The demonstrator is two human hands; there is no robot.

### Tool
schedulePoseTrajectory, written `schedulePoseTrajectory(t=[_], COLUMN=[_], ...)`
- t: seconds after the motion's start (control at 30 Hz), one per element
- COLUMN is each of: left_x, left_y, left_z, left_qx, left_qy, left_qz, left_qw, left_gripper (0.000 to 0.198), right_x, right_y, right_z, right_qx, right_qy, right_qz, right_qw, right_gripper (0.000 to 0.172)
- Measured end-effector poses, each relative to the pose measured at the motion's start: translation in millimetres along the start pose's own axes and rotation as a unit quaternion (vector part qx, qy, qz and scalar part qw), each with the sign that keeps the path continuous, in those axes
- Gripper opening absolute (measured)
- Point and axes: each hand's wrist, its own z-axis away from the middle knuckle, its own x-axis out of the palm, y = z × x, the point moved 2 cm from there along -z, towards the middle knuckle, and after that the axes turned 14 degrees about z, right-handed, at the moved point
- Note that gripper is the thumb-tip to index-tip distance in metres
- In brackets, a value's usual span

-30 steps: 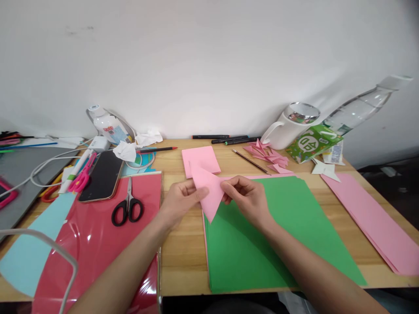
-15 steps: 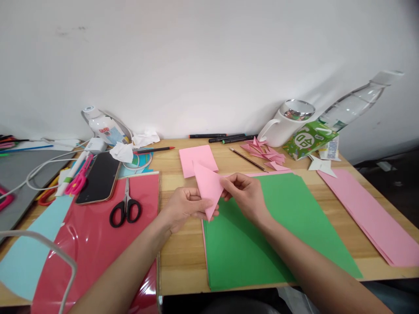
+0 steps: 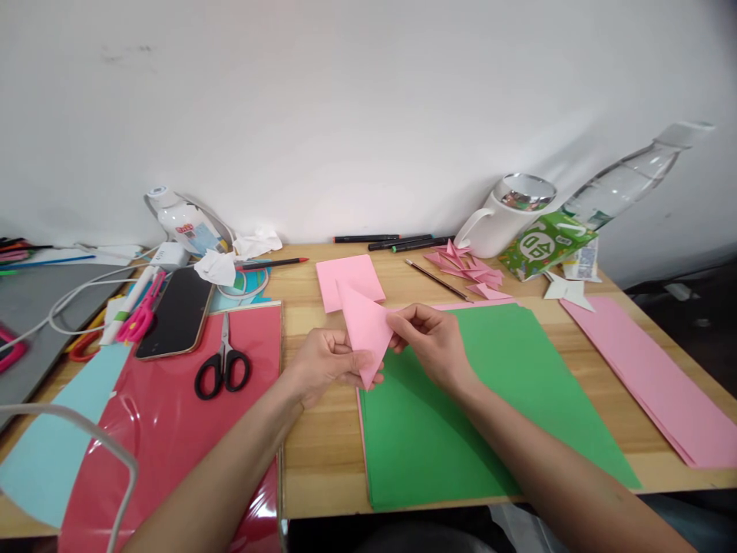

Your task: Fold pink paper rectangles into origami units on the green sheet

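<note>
Between both hands, a folded pink paper triangle (image 3: 367, 329) is held up over the near middle of the desk, one point toward me. My left hand (image 3: 325, 365) pinches its lower left part, thumb on top and fingers beneath. At its right corner my right hand (image 3: 429, 342) is closed, thumb and fingertips gripping the edge. A stack of square pink paper (image 3: 351, 273) lies just behind, partly covered by the triangle. Under my right hand and forearm spreads a stack of green sheets (image 3: 484, 430).
Black-handled scissors (image 3: 223, 365) and a phone (image 3: 176, 315) lie on the left by a red sheet (image 3: 173, 445). Folded pink pieces (image 3: 466, 265), a pencil (image 3: 438, 280), a white mug (image 3: 500, 219) and a green carton (image 3: 544, 244) are back right. Pink strips (image 3: 656, 384) lie far right.
The hands and the pink triangle are almost still, both keeping their grip. The whole view has shifted very slightly.
</note>
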Motion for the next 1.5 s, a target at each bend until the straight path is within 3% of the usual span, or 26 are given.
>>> schedulePoseTrajectory(t=[0.17, 0.33, 0.63, 0.83, 1.07, 1.5], left_x=[-0.2, -0.5, -1.5, -2.4, -2.1, -2.5], left_y=[3.2, 4.3, 3.1, 9.0, 9.6, 23.2], left_z=[-0.9, -1.8, -2.7, -1.8, -1.7, 3.6], left_qx=[0.034, 0.075, 0.083, 0.146, 0.162, 0.242], left_qy=[-0.026, -0.006, -0.007, 0.035, 0.016, 0.058], left_qz=[0.001, -0.003, 0.013, 0.025, 0.043, 0.06], left_qw=[0.999, 0.997, 0.996, 0.988, 0.986, 0.967], left_gripper=[0.037, 0.036, 0.035, 0.03, 0.025, 0.022], right_x=[0.5, 4.5, 1.9, 4.0, 4.6, 2.8], right_y=[-2.3, -0.2, -0.6, -2.1, -3.6, -4.6], right_z=[0.4, 3.7, 5.7, 8.6, 10.6, 9.8], right_qx=[-0.019, -0.027, -0.058, -0.068, -0.096, -0.112], right_qy=[-0.013, -0.041, -0.023, -0.046, -0.04, -0.032], right_qz=[-0.01, 0.002, 0.03, 0.044, 0.06, 0.074], right_qw=[1.0, 0.999, 0.998, 0.996, 0.993, 0.99], right_gripper=[0.032, 0.032, 0.029, 0.032, 0.03, 0.029])
